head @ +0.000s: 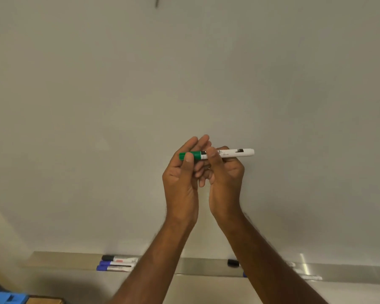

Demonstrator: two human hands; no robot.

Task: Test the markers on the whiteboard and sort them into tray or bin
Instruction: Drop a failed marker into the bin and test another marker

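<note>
Both hands hold the green-capped white plastic marker (216, 153) level before the whiteboard (184, 73). Left hand (181, 172) pinches the green cap (190, 155); right hand (225, 172) grips the barrel. Metal tray (202, 267) at 6 o'clock.

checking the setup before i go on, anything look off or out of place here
Nothing stands out. Both hands, left and right, hold the green marker level, cap on; the other markers lie flat in the tray.

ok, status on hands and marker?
Left hand grips green cap. Right hand holds marker barrel. Cap on. Whiteboard unobstructed.
</note>
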